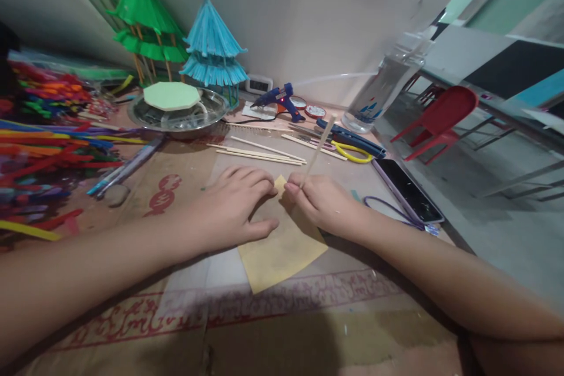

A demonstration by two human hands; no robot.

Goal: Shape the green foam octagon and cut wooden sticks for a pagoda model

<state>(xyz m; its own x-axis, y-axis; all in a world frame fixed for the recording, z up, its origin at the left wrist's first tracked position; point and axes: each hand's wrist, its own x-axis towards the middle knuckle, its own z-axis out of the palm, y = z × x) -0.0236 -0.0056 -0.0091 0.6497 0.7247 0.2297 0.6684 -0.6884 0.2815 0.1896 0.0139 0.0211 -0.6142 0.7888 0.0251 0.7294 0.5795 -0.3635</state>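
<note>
A sheet of yellow paper (282,261) lies on the cardboard-covered table, one corner pointing away from me between my hands. My left hand (240,205) rests on the sheet's left side, thumb apart from the other fingers and nothing in it. Pinched in my right hand (324,200) is a thin wooden stick (321,147), tilted up and to the right, with the hand over the sheet's right side near the far corner. Several similar wooden sticks (264,155) lie just beyond my hands.
Behind stand a green paper tower (147,12), a blue one (214,41), a metal bowl (136,114) and a glue gun (277,97). Colourful pipe cleaners (39,158) pile at left. Scissors (352,153), a phone (409,188) and a clear bottle (379,91) sit at right.
</note>
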